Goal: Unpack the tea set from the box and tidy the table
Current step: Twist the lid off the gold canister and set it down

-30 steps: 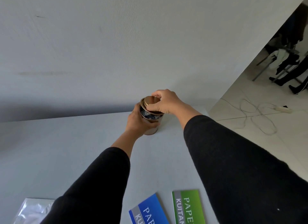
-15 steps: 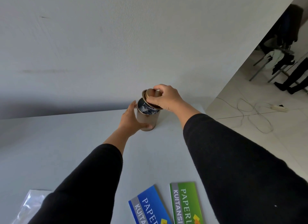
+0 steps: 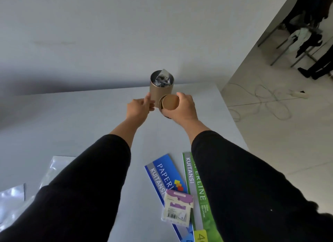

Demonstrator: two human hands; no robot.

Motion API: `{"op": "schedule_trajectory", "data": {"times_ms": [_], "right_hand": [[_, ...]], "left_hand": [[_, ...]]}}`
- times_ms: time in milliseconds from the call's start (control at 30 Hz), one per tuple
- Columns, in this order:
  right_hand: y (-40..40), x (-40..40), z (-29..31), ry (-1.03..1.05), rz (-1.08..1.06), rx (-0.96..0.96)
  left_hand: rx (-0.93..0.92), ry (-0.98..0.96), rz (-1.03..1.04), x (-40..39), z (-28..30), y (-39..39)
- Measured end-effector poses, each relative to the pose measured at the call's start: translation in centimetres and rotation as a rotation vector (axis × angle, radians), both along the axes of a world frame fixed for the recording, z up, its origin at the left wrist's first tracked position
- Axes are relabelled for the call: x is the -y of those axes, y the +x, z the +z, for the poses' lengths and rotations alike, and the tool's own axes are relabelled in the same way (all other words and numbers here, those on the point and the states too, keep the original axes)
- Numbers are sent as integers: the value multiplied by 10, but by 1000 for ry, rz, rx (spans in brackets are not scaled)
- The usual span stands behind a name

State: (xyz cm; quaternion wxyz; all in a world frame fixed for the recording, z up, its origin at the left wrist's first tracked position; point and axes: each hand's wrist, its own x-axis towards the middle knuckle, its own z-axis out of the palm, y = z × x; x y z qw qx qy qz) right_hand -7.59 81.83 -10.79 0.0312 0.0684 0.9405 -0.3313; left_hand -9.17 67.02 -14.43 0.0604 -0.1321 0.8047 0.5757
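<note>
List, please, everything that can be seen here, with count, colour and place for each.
Tin: 1, brown, open, upright at the table's far edge, silvery foil inside.
Lid: 1, brown, off the tin, in the right hand.
Table: 1, white, against the wall.
Booklets: 2, blue and green, side by side, near edge.
Card pack: 1, white and purple, on the booklets.
Plastic bags: clear, near left; count unclear.
Cable: white, on the floor, right.
Chairs with clothes: far right; count unclear.
Left hand: touches the tin's side.
Right hand: grips the lid.
</note>
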Motion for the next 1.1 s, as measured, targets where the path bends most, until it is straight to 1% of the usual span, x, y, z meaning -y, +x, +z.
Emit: {"op": "schedule_trajectory", "data": {"times_ms": [67, 200, 300, 500, 867, 967, 1100], "right_hand": [[9, 4, -20, 11, 5, 39], [14, 12, -50, 22, 7, 78], [11, 12, -67, 29, 31, 107], [1, 9, -88, 33, 69, 130], [-15, 13, -106, 36, 80, 105], [-13, 11, -103, 59, 117, 132], [-10, 11, -86, 72, 120, 136]], "left_hand": [[34, 32, -24, -3, -9, 7], [123, -18, -36, -3, -29, 13], [156, -30, -40, -2, -42, 14], [190, -171, -34, -7, -62, 8], [147, -270, -2, -14, -79, -1], [143, -295, -24, -15, -79, 1], [136, -401, -18, -7, -67, 9]]}}
